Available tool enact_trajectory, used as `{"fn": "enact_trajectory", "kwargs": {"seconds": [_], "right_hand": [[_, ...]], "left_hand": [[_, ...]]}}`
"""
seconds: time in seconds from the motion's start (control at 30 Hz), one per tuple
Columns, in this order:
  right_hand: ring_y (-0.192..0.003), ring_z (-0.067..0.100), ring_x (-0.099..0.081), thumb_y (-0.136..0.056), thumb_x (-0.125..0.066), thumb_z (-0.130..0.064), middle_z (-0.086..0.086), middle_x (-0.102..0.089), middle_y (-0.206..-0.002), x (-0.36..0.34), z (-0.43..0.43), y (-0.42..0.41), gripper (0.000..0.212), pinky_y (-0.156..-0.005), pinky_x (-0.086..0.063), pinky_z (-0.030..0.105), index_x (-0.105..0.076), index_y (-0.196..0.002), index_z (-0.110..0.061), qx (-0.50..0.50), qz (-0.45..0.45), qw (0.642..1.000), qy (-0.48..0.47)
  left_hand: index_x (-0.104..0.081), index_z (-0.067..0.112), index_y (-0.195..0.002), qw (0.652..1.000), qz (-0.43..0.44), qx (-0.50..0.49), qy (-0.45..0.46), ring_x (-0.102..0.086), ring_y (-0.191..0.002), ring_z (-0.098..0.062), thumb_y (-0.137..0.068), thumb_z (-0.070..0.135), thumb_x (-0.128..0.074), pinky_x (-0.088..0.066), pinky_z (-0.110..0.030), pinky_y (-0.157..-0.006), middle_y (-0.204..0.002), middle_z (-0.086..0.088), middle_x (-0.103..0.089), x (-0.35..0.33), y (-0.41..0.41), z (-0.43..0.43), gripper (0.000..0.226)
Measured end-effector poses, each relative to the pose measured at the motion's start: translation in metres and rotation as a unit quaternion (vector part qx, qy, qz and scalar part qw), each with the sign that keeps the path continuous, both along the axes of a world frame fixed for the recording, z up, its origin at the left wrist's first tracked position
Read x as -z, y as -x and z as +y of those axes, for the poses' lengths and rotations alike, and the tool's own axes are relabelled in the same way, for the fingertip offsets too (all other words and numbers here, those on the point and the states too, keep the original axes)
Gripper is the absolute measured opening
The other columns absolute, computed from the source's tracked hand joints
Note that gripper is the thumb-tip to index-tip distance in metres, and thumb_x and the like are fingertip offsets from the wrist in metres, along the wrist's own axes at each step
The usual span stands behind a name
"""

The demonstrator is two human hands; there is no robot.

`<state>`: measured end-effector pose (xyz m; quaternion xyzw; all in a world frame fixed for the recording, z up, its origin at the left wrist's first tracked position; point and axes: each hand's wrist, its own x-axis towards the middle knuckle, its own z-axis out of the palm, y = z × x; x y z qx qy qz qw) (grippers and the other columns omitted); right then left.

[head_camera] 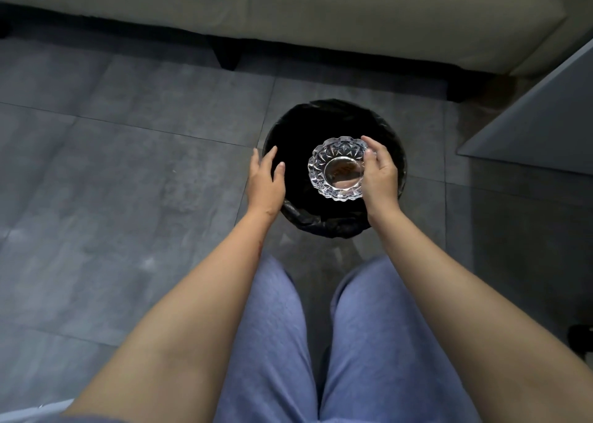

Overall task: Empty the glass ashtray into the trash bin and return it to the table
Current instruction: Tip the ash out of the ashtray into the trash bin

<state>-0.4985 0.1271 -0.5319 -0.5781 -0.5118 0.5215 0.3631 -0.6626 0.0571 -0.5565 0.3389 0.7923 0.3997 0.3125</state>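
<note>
A round cut-glass ashtray (337, 169) with a scalloped rim hangs over the mouth of a black trash bin (321, 223) lined with a black bag. Brown residue shows in the ashtray's flat centre. My right hand (380, 175) grips the ashtray by its right edge, thumb on the rim. My left hand (264, 180) hovers at the bin's left rim with fingers apart and holds nothing. The bin stands on the floor just ahead of my knees; its inside is too dark to see.
A beige sofa (321, 15) on dark legs runs across the top of the view. A grey table corner (542, 120) juts in at the right. Grey floor tiles (128, 165) spread to the left. My legs in blue trousers (288, 342) fill the bottom.
</note>
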Motion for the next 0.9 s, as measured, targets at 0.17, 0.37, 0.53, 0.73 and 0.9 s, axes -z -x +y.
{"fn": "enact_trajectory", "kwargs": {"seconds": [0.17, 0.37, 0.53, 0.73, 0.9], "right_hand": [[-0.056, 0.024, -0.073, -0.104, -0.040, -0.022, -0.011, -0.060, -0.102, 0.005, 0.002, -0.008, 0.030, -0.067, -0.050, 0.039, -0.060, -0.125, -0.028, 0.016, -0.006, 1.000, 0.004], [-0.070, 0.035, -0.076, -0.100, -0.040, -0.031, -0.010, -0.065, -0.095, 0.007, 0.005, -0.013, 0.026, -0.084, -0.052, 0.044, -0.061, -0.113, -0.039, 0.041, -0.066, 0.997, 0.009], [-0.101, 0.022, -0.069, -0.096, -0.042, -0.036, -0.007, -0.071, -0.107, 0.007, 0.014, -0.020, 0.035, -0.098, -0.050, 0.040, -0.062, -0.124, -0.035, 0.053, -0.154, 0.986, -0.016], [-0.096, 0.028, -0.072, -0.099, -0.034, -0.038, 0.012, -0.078, -0.096, 0.008, 0.020, -0.033, 0.038, -0.088, -0.052, 0.036, -0.052, -0.133, -0.040, -0.006, -0.281, 0.959, -0.044], [-0.099, 0.041, -0.069, -0.100, -0.033, -0.036, 0.016, -0.075, -0.104, 0.009, 0.024, -0.037, 0.039, -0.088, -0.053, 0.044, -0.051, -0.135, -0.036, -0.060, -0.364, 0.924, -0.097]], "left_hand": [[-0.038, 0.011, -0.148, 1.000, 0.007, -0.010, 0.000, -0.031, -0.145, -0.024, -0.100, 0.014, -0.047, -0.021, -0.024, -0.115, -0.154, -0.015, -0.035, 0.009, 0.002, 0.002, 0.048], [-0.043, 0.010, -0.145, 0.997, 0.010, -0.040, -0.060, -0.035, -0.143, -0.021, -0.097, 0.009, -0.050, -0.022, -0.016, -0.110, -0.152, -0.010, -0.041, 0.012, -0.003, -0.002, 0.048], [-0.044, 0.010, -0.145, 0.992, 0.019, -0.050, -0.114, -0.033, -0.144, -0.018, -0.098, 0.010, -0.048, -0.021, -0.014, -0.110, -0.154, -0.008, -0.040, -0.001, -0.006, 0.008, 0.046], [-0.042, 0.012, -0.146, 0.989, 0.070, 0.006, -0.130, -0.032, -0.144, -0.018, -0.100, 0.011, -0.046, -0.022, -0.015, -0.110, -0.155, -0.008, -0.037, -0.006, -0.012, 0.012, 0.046], [-0.038, 0.014, -0.148, 0.985, 0.093, 0.024, -0.145, -0.033, -0.144, -0.015, -0.101, 0.015, -0.045, -0.015, 0.006, -0.102, -0.155, -0.006, -0.038, -0.005, -0.018, 0.011, 0.048]]}}
